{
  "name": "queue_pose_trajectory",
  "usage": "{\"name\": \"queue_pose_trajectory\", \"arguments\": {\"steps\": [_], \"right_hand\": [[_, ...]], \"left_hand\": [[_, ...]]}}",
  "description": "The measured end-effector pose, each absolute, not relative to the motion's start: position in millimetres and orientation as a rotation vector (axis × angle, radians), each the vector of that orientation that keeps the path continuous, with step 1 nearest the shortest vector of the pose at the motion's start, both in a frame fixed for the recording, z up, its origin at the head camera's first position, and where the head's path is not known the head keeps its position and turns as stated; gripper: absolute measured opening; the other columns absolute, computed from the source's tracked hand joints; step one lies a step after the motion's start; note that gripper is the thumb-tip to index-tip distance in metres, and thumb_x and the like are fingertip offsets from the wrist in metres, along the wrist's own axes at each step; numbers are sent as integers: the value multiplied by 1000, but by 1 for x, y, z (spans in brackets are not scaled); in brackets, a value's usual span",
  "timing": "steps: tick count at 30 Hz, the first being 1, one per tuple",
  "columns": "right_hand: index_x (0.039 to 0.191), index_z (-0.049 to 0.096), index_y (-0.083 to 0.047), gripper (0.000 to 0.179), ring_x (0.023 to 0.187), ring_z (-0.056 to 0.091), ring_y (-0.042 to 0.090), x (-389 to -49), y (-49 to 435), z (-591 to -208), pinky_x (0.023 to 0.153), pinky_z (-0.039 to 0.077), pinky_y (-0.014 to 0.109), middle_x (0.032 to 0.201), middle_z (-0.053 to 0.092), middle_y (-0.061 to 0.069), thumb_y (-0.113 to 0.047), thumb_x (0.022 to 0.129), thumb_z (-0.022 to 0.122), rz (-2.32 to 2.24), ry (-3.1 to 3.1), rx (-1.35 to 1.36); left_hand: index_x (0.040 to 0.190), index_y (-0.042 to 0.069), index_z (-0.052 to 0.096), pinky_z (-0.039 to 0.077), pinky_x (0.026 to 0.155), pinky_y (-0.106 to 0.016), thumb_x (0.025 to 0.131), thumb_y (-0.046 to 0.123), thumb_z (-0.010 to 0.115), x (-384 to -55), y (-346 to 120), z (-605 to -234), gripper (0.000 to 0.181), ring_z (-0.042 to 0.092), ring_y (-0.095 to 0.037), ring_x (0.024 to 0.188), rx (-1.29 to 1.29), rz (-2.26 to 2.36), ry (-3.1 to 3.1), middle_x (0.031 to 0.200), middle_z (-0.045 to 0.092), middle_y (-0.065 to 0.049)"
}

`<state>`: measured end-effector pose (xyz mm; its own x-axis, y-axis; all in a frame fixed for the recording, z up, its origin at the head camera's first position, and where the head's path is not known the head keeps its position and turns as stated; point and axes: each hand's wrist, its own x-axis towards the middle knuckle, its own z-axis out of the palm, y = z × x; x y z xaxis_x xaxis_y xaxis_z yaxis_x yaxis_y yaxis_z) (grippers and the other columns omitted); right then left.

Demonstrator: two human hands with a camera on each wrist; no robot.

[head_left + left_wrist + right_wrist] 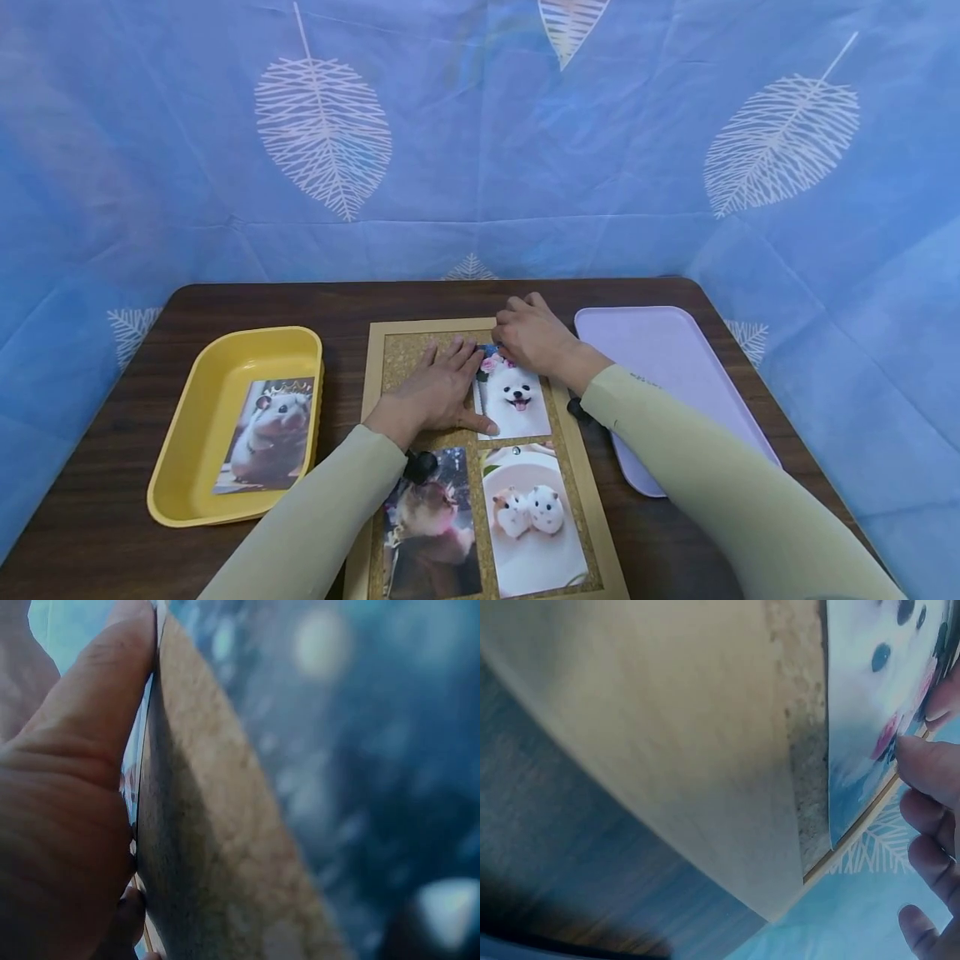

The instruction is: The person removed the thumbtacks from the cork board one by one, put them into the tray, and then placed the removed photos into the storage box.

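On a cork board [420, 337] with a wooden frame lies a photo of a white dog [519, 410], at its upper right. My left hand [442, 385] is spread flat over the board, fingers and thumb reaching onto the photo's left side. My right hand [536, 335] has bent fingers at the photo's top edge. In the right wrist view its thumb and forefinger tips [930, 766] are close together over that edge; I cannot tell whether they pinch something small. Below are a photo of two hamsters [531, 521], with a small round pin [516, 451] at its top, and a darker animal photo [433, 525].
To the left stands a yellow tray [183, 425] holding a photo of a crowned mouse-like animal [268, 433]. A flat lilac tray [675, 367] lies to the right, partly under my right forearm. Behind the dark wooden table [352, 302] hangs a blue leaf-patterned cloth [480, 150].
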<state>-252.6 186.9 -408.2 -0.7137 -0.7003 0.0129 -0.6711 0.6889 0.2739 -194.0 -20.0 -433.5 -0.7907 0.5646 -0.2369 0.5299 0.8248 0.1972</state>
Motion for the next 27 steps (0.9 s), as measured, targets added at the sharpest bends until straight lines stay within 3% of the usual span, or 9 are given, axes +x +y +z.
{"name": "queue_pose_trajectory", "arguments": {"steps": [16, 27], "right_hand": [[97, 80, -20, 15, 97, 53, 25, -258, 186, -410, 92, 40, 49, 101, 73, 0, -23, 104, 68, -398, -2737, 1165], [97, 72, -16, 14, 98, 51, 27, -261, 189, -415, 87, 38, 49, 102, 68, 2, -23, 104, 62, -373, -2738, 1176]], "left_hand": [[171, 14, 12, 3, 132, -57, 83, 85, 62, -196, -22, -433, 124, 0, -27, 165, 831, 200, 2682, 179, 4, -8], [171, 15, 9, 1, 133, -56, 83, 87, 60, -197, -21, -434, 125, -2, -25, 165, 815, 175, 2671, 179, 2, -6]]}}
